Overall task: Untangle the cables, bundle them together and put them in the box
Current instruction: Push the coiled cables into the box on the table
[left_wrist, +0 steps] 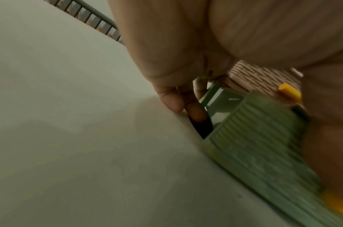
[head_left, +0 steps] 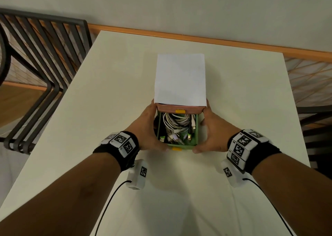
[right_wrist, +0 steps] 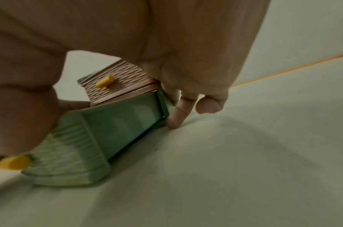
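Note:
A small drawer box with a white top (head_left: 179,77) stands mid-table. Its pink upper drawer (head_left: 179,108) (left_wrist: 260,78) (right_wrist: 124,86) sits closed, while the green lower drawer (head_left: 179,146) (left_wrist: 260,135) (right_wrist: 124,116) is pulled out toward me. Coiled white cables (head_left: 177,121) and several loose plugs lie inside it. My left hand (head_left: 149,126) grips the drawer's left side, with its fingers (left_wrist: 170,101) down at the table. Gripping the right side is my right hand (head_left: 213,131), fingers (right_wrist: 178,115) beside the wall and the thumb at the front corner.
The white table (head_left: 107,92) runs to a wall with an orange strip (head_left: 197,38). A dark slatted metal frame (head_left: 45,56) stands off the left edge. Dark furniture (head_left: 316,128) stands past the right edge. Yellow handles (head_left: 177,149) mark both drawer fronts.

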